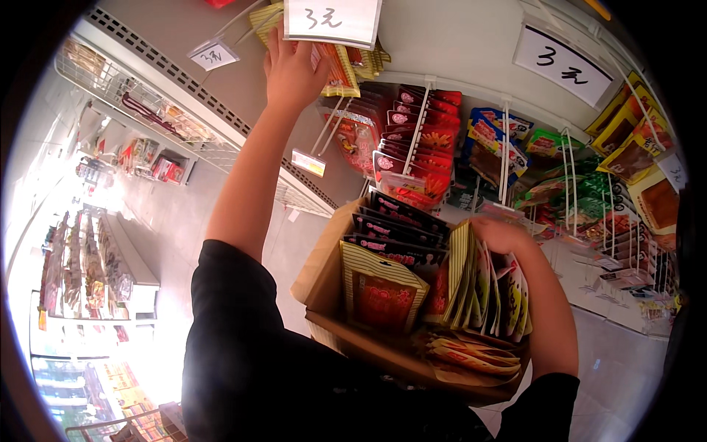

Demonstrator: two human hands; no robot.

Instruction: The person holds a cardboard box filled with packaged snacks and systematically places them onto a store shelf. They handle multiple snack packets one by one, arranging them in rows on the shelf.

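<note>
My left hand is raised to yellow-striped snack packets hanging on a hook at the top, its fingertips partly behind a white price card; whether it grips a packet I cannot tell. My right hand rests at the far right edge of an open cardboard box, beside upright striped packets; its fingers are partly hidden. The box, held before my body, also carries black packets, a yellow-striped packet with a red-brown middle and a stack of orange packets lying nearer me.
Red packets, blue packets and green packets hang on wire hooks beyond the box. A wire basket shelf runs along the left. Stocked shelving stands farther left, and a second price card hangs upper right.
</note>
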